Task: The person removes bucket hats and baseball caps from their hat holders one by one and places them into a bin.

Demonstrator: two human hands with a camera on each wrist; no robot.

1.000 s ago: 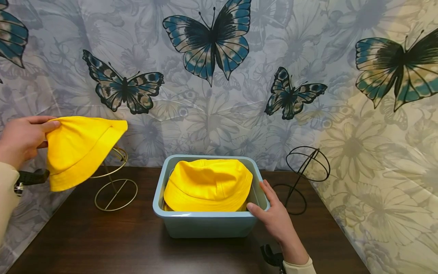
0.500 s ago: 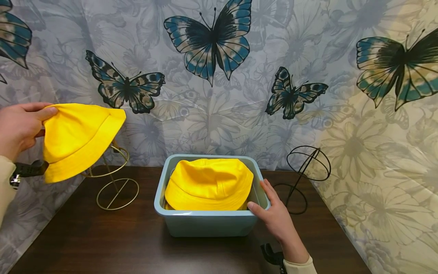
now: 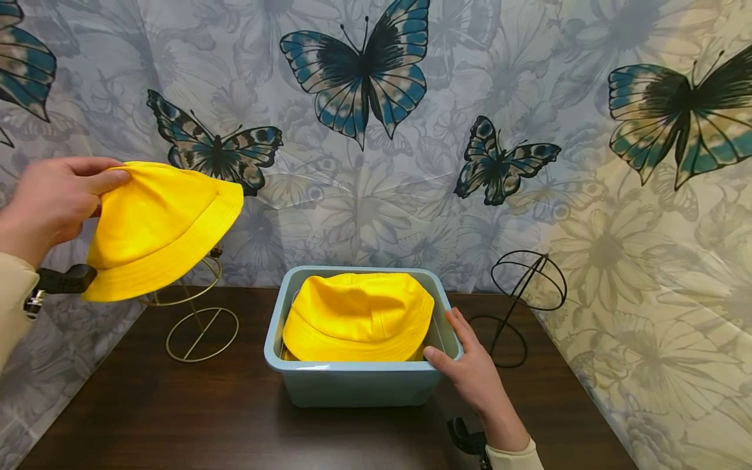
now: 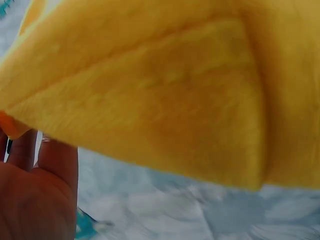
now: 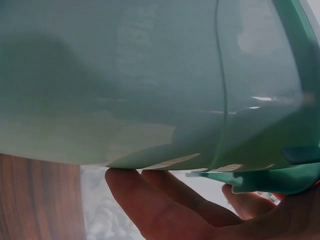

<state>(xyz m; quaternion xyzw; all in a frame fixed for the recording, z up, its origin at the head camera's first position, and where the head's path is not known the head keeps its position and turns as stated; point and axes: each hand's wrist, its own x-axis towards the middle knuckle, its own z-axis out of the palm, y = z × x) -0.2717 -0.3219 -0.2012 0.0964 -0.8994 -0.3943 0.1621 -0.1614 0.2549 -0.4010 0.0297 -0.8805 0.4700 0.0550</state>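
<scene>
In the head view, a yellow bucket hat [image 3: 164, 225] hangs tilted in the air at the left, its brim facing down and right. My left hand [image 3: 55, 202] pinches its crown between thumb and fingers. The hat's fabric [image 4: 150, 100] fills most of the left wrist view. A second yellow bucket hat [image 3: 358, 316] lies in a light blue plastic bin [image 3: 358, 385]. My right hand [image 3: 472, 375] holds the bin's near right corner, thumb over the rim and fingers along the outside. In the right wrist view, fingertips [image 5: 120, 180] touch the outer wall.
A gold wire hat stand [image 3: 202, 334] stands at the left, its top partly hidden behind the raised hat. At the right stands a black wire hat stand [image 3: 517, 307]. Both are on the dark wooden table [image 3: 235, 418], before a butterfly-print cloth [image 3: 364, 215].
My left hand has raised the hat above the gold stand, then shifted it to the right. The bin, the hat in it and my right hand stay in place.
</scene>
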